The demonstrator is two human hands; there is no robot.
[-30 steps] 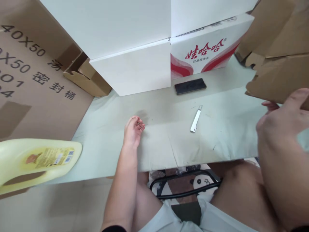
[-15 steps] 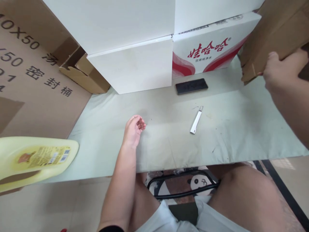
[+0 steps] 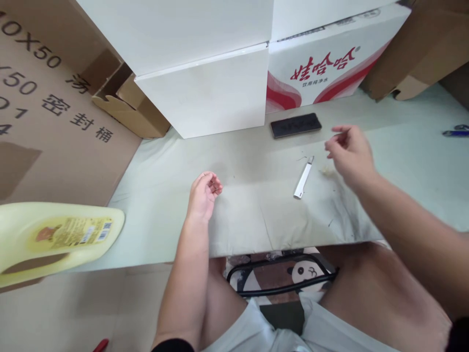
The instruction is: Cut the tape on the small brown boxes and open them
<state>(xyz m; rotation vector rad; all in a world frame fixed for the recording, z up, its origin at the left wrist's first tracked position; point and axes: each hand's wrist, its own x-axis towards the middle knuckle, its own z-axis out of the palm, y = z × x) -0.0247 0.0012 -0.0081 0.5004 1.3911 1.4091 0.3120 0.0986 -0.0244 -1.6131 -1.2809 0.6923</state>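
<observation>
My left hand (image 3: pixel 205 194) rests on its side on the pale green tablecloth (image 3: pixel 249 215), its fingers loosely curled and nothing visible in them. Over the right part of the cloth hangs my right hand (image 3: pixel 350 151), thumb and fingers apart, holding nothing that I can see. To its left lies a slim white tool (image 3: pixel 303 180) with a metal tip; its exact kind is unclear. A dark phone (image 3: pixel 296 125) lies flat just behind that tool, in front of the white and red carton (image 3: pixel 330 73). At the back right leans a brown cardboard box (image 3: pixel 436 49).
White boxes (image 3: pixel 205 98) stand stacked along the back. A large printed carton (image 3: pixel 62 161) and a small open cardboard box (image 3: pixel 142 112) line the left side. A yellow jug (image 3: pixel 73 239) lies at the front left. A blue-and-black item (image 3: pixel 455 132) lies far right.
My right hand has let go of the brown cardboard box and moved left and toward me, over the cloth. The box now stands farther back. My left hand has stayed put.
</observation>
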